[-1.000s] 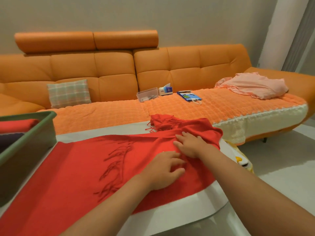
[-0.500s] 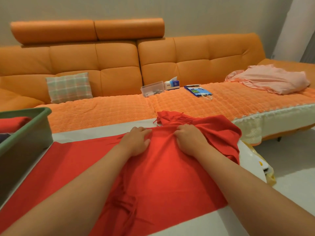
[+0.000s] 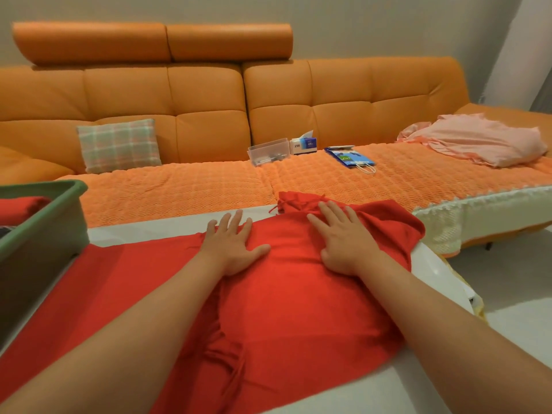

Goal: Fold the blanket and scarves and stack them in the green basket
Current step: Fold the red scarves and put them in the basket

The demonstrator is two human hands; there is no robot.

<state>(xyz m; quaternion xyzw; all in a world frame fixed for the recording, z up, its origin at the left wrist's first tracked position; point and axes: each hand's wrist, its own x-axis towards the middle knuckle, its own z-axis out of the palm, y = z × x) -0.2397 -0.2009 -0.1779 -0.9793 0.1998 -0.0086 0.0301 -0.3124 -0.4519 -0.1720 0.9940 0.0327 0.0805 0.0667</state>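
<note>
Both hands lie flat and unclenched on the red scarf (image 3: pixel 298 300), grasping nothing. The left hand (image 3: pixel 231 245) presses palm-down with its fingers spread, and its fingertips reach past the scarf's far edge onto the white table (image 3: pixel 149 228). The right hand (image 3: pixel 343 240), just beside it and apart from it, rests palm-down on the cloth, fingers splayed and pointing away from the person. Just beyond the right fingertips the scarf's end is bunched into a crumpled knot of tassels (image 3: pixel 295 203) at the table's far edge. To the right of the right hand the cloth droops over the table's rounded corner. From under both forearms the scarf runs toward the person and out to the left in a doubled layer, with a strand of fringe (image 3: pixel 227 363) lying on it below the left forearm. Well to the left of the left hand stands the green basket (image 3: pixel 44 216) on the table, with a folded red cloth (image 3: pixel 21 207) inside it. Beyond both hands stretches an orange sofa (image 3: pixel 209 115). On it, past the left hand, leans a plaid cushion (image 3: pixel 119 146). Past the right hand sit a clear plastic box (image 3: pixel 268 150), a tissue pack (image 3: pixel 304 143) and a blue paper bag (image 3: pixel 351 158). Far off to the right lies a heap of pink cloth (image 3: pixel 478 141).
</note>
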